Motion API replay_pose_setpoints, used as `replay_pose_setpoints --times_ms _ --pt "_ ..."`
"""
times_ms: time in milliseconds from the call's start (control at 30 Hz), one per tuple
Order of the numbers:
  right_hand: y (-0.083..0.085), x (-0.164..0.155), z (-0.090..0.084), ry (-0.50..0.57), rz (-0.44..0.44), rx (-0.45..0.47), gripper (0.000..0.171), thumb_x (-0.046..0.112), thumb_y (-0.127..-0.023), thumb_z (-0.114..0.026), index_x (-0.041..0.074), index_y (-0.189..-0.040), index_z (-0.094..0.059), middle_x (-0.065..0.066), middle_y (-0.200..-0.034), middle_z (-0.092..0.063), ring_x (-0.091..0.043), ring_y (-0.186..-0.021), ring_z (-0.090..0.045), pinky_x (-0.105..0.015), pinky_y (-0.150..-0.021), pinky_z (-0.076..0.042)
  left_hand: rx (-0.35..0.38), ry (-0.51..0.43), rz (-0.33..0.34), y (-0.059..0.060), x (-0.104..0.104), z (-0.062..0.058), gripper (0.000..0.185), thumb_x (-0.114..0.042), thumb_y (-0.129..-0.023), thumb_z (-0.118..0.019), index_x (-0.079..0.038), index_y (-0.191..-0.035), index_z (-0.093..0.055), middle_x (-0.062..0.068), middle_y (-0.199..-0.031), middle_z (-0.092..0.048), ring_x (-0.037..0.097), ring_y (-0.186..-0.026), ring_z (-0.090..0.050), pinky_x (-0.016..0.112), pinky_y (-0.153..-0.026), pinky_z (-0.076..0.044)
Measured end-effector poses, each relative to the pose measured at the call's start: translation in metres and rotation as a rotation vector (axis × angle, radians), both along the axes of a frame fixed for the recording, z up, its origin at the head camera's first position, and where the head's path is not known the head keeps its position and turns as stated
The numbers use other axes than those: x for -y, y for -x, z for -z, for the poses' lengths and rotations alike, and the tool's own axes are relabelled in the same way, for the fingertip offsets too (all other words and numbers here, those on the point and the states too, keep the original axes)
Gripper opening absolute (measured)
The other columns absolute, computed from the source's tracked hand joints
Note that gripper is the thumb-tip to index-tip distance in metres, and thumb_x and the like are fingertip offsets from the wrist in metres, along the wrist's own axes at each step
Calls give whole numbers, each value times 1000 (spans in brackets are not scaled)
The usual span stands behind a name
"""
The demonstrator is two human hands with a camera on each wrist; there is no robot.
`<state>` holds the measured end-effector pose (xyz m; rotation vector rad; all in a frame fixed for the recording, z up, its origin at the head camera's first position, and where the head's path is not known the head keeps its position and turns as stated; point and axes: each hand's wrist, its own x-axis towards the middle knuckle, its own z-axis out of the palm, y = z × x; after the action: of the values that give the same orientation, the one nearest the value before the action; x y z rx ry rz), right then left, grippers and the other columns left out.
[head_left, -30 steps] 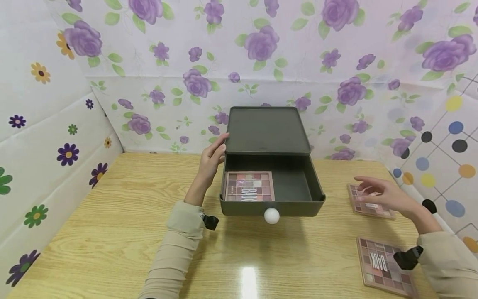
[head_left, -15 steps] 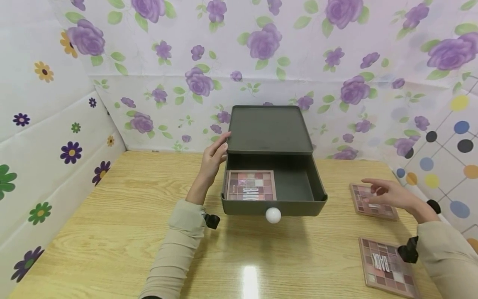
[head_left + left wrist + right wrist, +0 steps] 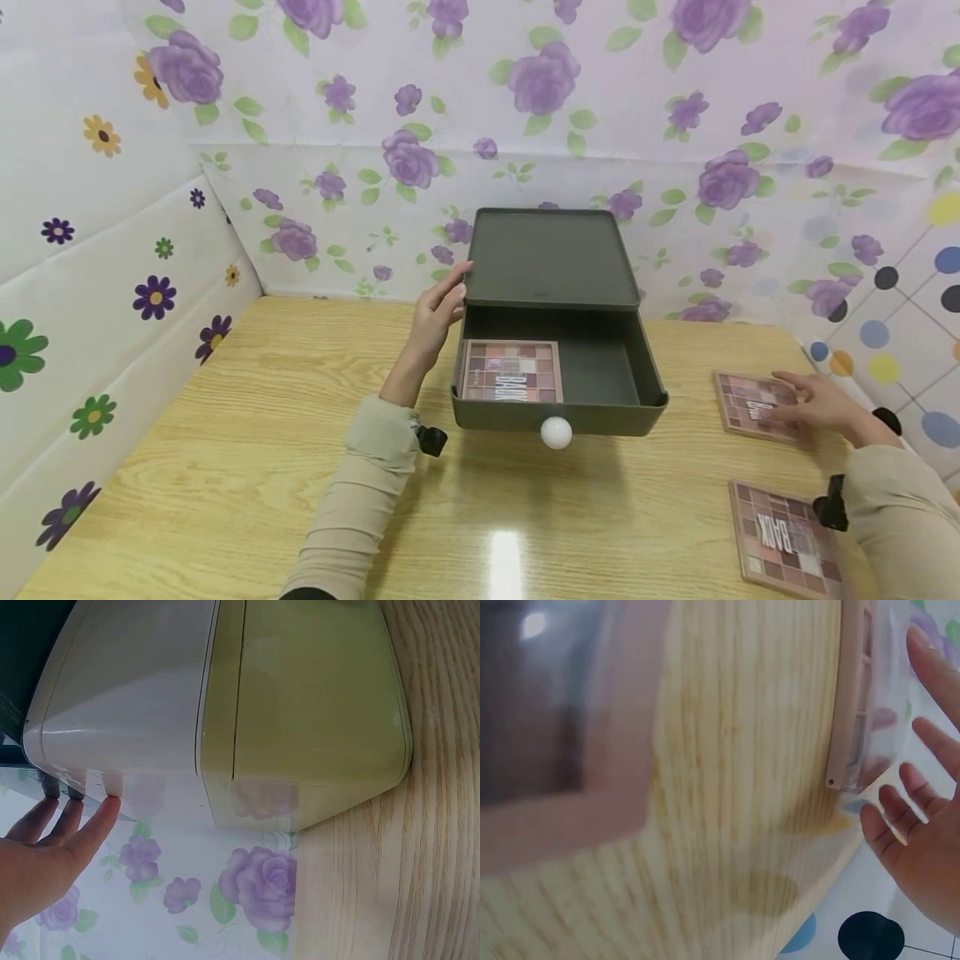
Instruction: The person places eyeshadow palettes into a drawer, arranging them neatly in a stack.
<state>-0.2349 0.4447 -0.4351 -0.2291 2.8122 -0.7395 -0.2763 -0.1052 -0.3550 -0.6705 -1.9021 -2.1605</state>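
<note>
Your right hand (image 3: 822,408) is empty, fingers loosely spread beside the far makeup palette (image 3: 742,403), right on the table (image 3: 225,458); best pinch its edges gently. Your left hand (image 3: 431,327) only touches the box (image 3: 551,258).

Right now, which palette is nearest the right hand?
The rear right palette, which the right hand partly covers; the front right palette lies nearer the person, the third palette in the drawer.

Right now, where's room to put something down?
The wooden table is bare left of the left sleeve, and between the drawer and the far eyeshadow palette. Inside the drawer, it's bare right of the inner palette. It's crowded on the right, around the right hand and near palette.
</note>
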Motion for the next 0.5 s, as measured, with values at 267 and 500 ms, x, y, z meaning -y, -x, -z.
replay_pose_setpoints --times_ms 267,500 --pt "1 -2 4 -40 73 59 99 36 -74 -71 -21 -133 -15 -51 -125 -13 -62 -113 -15 -68 -88 -20 2 7 -1 -1 1 0 48 -20 -90 -43 1 -134 -43 11 -140 -38 9 -87 -59 50 -90 -40" --pt "2 -3 7 -138 80 42 95 42 -72 -71 -23 -125 -26 -48 -117 -27 -58 -105 -29 -65 -84 -29 12 14 -18 -2 1 1 49 -21 -90 -44 1 -133 -44 9 -141 -38 10 -87 -58 48 -90 -40"
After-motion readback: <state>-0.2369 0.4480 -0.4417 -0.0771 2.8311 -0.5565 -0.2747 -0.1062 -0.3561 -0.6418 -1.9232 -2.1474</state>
